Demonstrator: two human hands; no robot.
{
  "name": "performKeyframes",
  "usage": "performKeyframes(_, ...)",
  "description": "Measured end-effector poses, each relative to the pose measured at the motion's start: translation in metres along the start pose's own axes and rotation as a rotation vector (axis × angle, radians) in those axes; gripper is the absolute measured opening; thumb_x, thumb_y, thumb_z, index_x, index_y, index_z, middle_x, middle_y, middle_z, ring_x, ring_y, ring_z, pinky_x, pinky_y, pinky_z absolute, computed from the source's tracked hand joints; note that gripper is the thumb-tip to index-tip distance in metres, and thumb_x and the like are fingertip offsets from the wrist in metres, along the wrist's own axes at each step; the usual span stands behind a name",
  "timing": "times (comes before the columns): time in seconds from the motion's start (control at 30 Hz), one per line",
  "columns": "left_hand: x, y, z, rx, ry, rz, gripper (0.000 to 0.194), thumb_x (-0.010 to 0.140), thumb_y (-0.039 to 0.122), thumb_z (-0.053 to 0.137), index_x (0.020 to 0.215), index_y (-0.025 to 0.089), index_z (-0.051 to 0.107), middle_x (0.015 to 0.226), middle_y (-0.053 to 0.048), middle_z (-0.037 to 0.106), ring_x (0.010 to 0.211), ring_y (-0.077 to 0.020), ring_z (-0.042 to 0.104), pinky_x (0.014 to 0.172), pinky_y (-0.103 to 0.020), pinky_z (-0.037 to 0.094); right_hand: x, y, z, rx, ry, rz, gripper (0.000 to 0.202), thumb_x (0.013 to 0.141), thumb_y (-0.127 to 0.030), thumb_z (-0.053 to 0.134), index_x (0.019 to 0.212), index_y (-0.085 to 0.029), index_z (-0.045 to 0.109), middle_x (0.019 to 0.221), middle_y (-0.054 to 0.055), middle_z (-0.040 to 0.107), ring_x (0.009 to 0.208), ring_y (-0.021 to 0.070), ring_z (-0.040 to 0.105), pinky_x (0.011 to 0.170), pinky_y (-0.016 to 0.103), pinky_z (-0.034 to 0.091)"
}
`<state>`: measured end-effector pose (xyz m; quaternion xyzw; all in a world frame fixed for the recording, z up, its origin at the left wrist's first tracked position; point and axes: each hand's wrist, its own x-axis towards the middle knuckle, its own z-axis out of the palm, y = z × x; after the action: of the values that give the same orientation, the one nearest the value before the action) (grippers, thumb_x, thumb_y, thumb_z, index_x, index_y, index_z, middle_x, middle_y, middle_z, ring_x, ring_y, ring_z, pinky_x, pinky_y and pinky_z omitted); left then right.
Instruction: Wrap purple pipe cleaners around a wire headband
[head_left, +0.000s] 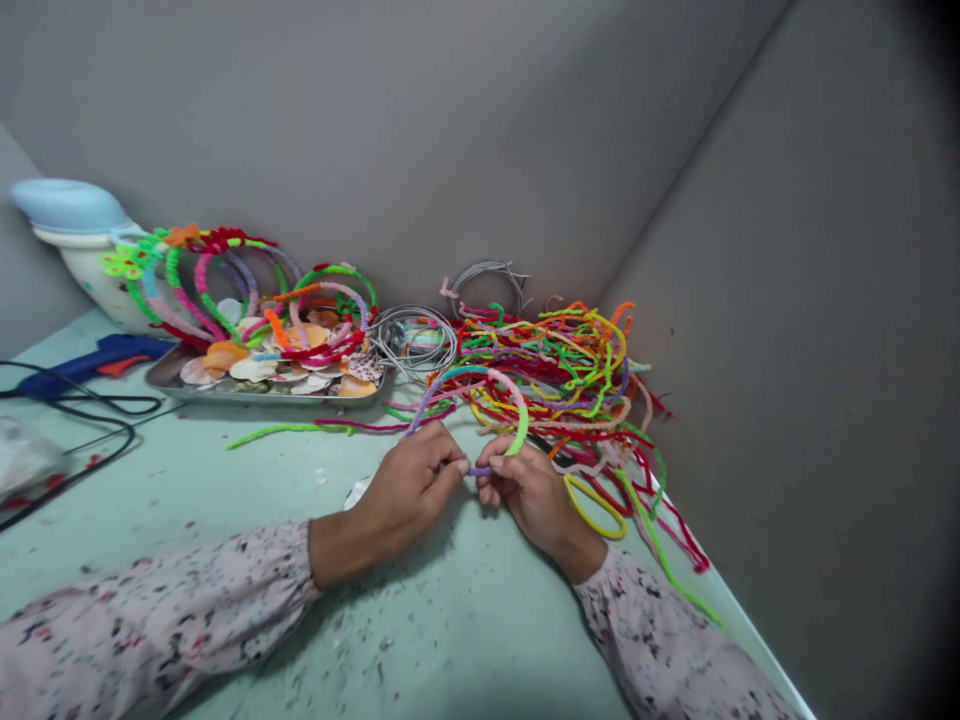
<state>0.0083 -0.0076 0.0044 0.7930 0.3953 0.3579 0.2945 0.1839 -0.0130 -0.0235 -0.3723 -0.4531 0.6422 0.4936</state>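
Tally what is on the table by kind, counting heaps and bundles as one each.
Hoop held in both hands: 1
Left hand, right hand: 2
Pipe-cleaner heap: 1
Tray of shells: 1
Glue gun: 1
Bare wire hoop bundles: 2
Total: 8

No readable text, label, brand, number or sign appears anywhere: not on the glue gun (pixel 90 362), the metal tray (pixel 225 392), the plastic tub (pixel 82 255) or the worktop (pixel 420 640).
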Motion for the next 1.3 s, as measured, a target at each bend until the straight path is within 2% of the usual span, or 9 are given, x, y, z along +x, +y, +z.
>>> performKeyframes(0.27, 0.001, -0.001, 0.001, 0.029, -0.024, -0.082, 0.021, 0.087, 0.017, 0.046, 0.068, 0.014, 0.055, 0.073, -0.001, 0.05, 0.074, -0.0145, 0.049, 0.069, -0.029, 0.037, -0.005, -0.001, 0.006, -0.172, 0.03, -0.091, 0.012, 0.077, -0.025, 0.055, 0.078, -0.016, 0.062, 0.055, -0.002, 0.058, 0.049, 0.0093, 0.054, 0.049, 0.02, 0.041)
performKeyframes(0.4, 0.002, -0.003, 0.003, 0.047, -0.061, -0.106, 0.022, 0.088, 0.019, 0.046, 0.069, 0.015, 0.055, 0.073, -0.001, 0.051, 0.075, -0.0154, 0.049, 0.069, -0.029, 0.037, -0.005, -0.001, 0.006, -0.197, 0.053, -0.085, 0.012, 0.077, -0.026, 0.055, 0.077, -0.016, 0.061, 0.054, -0.002, 0.058, 0.048, 0.009, 0.053, 0.048, 0.019, 0.04)
performKeyframes(0.5, 0.001, -0.003, 0.004, 0.044, -0.02, -0.098, 0.012, 0.088, 0.021, 0.05, 0.082, 0.015, 0.058, 0.08, -0.002, 0.053, 0.078, -0.016, 0.05, 0.07, -0.03, 0.039, -0.002, 0.001, 0.002, -0.131, 0.072, -0.062, 0.011, 0.075, -0.025, 0.056, 0.077, -0.016, 0.061, 0.055, -0.003, 0.059, 0.047, 0.0089, 0.054, 0.045, 0.018, 0.039)
performKeyframes(0.53, 0.001, -0.004, 0.004, 0.039, 0.013, -0.083, 0.008, 0.087, 0.022, 0.052, 0.087, 0.016, 0.057, 0.084, -0.002, 0.054, 0.08, -0.016, 0.05, 0.071, -0.03, 0.04, -0.001, 0.001, 0.001, -0.096, 0.069, -0.055, 0.01, 0.074, -0.025, 0.057, 0.077, -0.016, 0.061, 0.055, -0.003, 0.059, 0.047, 0.009, 0.055, 0.045, 0.018, 0.039)
performKeyframes(0.63, -0.003, -0.004, 0.003, 0.012, 0.081, 0.029, 0.013, 0.085, 0.019, 0.057, 0.098, 0.016, 0.053, 0.092, -0.003, 0.054, 0.082, -0.0151, 0.05, 0.074, -0.03, 0.042, 0.002, 0.002, -0.002, 0.015, 0.064, -0.019, 0.009, 0.073, -0.024, 0.058, 0.075, -0.016, 0.061, 0.054, -0.002, 0.06, 0.044, 0.0089, 0.055, 0.042, 0.017, 0.039)
performKeyframes(0.73, -0.005, -0.004, 0.002, 0.012, 0.079, 0.197, 0.016, 0.084, 0.014, 0.058, 0.099, 0.018, 0.054, 0.094, -0.003, 0.054, 0.087, -0.0148, 0.05, 0.078, -0.029, 0.043, 0.004, 0.0, -0.002, 0.113, 0.077, 0.0, 0.009, 0.071, -0.024, 0.059, 0.072, -0.016, 0.061, 0.052, -0.002, 0.06, 0.04, 0.0088, 0.054, 0.038, 0.016, 0.037)
performKeyframes(0.8, -0.005, -0.004, 0.001, 0.036, 0.091, 0.254, 0.014, 0.084, 0.011, 0.058, 0.096, 0.018, 0.056, 0.093, -0.003, 0.053, 0.092, -0.0154, 0.051, 0.081, -0.029, 0.044, 0.004, -0.001, -0.002, 0.154, 0.073, 0.007, 0.009, 0.07, -0.023, 0.059, 0.071, -0.015, 0.062, 0.051, -0.001, 0.06, 0.039, 0.0089, 0.053, 0.036, 0.016, 0.036)
performKeyframes(1.0, -0.004, -0.006, 0.003, 0.099, 0.14, 0.29, 0.012, 0.086, 0.012, 0.058, 0.094, 0.02, 0.062, 0.089, -0.002, 0.051, 0.085, -0.0136, 0.052, 0.075, -0.027, 0.046, 0.003, -0.002, 0.0, 0.204, 0.037, 0.015, 0.008, 0.071, -0.022, 0.06, 0.071, -0.015, 0.062, 0.052, -0.001, 0.06, 0.04, 0.0094, 0.055, 0.036, 0.016, 0.038)
performKeyframes(1.3, -0.005, -0.011, 0.005, 0.168, 0.214, 0.338, 0.009, 0.086, 0.017, 0.061, 0.094, 0.019, 0.064, 0.087, -0.002, 0.055, 0.081, -0.0129, 0.055, 0.07, -0.026, 0.048, 0.003, -0.002, 0.0, 0.223, 0.022, 0.008, 0.009, 0.071, -0.023, 0.061, 0.072, -0.015, 0.063, 0.052, -0.001, 0.061, 0.041, 0.0097, 0.055, 0.037, 0.016, 0.039)
